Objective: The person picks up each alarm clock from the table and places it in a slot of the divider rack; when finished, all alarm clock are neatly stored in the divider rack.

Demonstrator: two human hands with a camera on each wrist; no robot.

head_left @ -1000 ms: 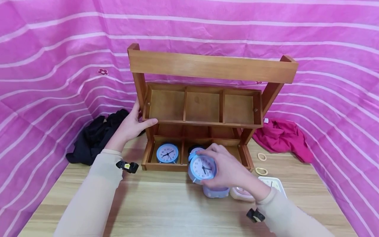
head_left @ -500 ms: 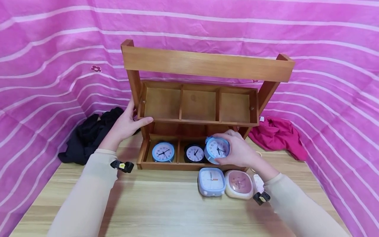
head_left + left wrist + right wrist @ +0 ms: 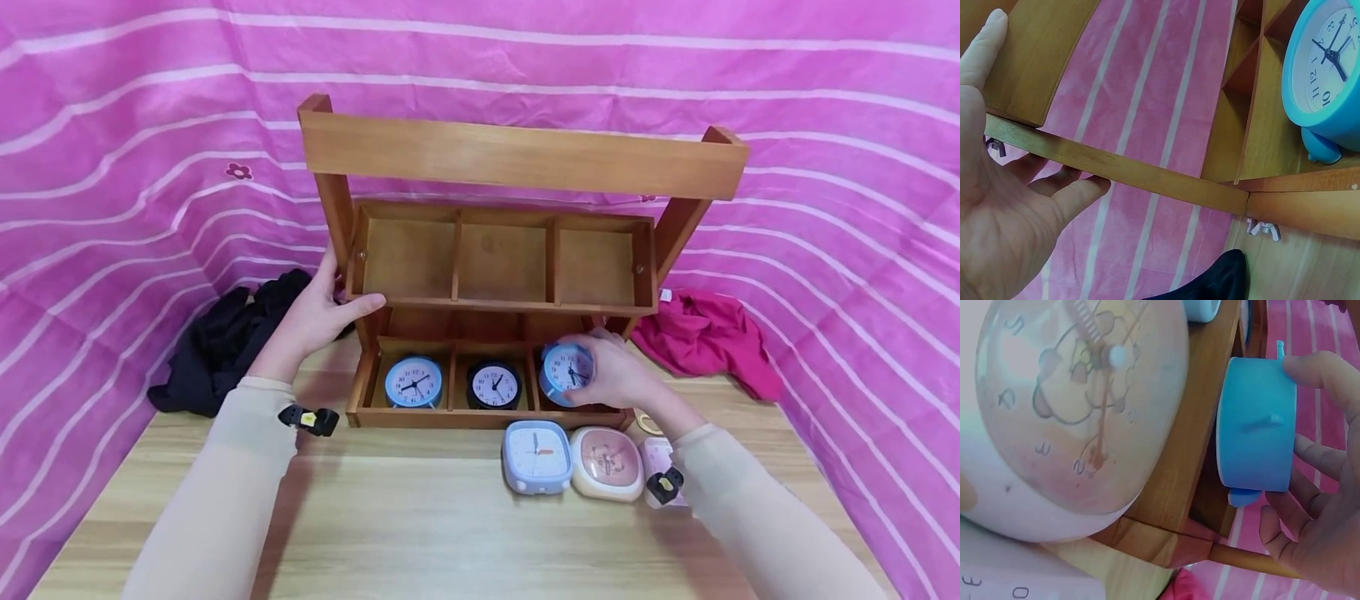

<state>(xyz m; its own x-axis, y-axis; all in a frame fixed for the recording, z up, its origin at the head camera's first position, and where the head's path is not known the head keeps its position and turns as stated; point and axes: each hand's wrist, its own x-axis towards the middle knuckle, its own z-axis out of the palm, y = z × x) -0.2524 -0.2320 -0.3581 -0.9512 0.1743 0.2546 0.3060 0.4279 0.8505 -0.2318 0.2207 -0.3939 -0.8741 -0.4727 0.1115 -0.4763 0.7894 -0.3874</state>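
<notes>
1. While the left hand (image 3: 318, 312) clasps the wooden rack (image 3: 517, 162) at its left post, thumb on the upper tray's front edge, the right hand (image 3: 615, 375) grips a blue round clock (image 3: 564, 371).
2. That clock sits in the lower tray's right compartment, beside the black clock (image 3: 493, 386).

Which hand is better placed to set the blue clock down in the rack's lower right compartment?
Right. The right hand already grips the blue clock at that compartment of the rack. The left hand is holding the rack's left post, across from it.
</notes>
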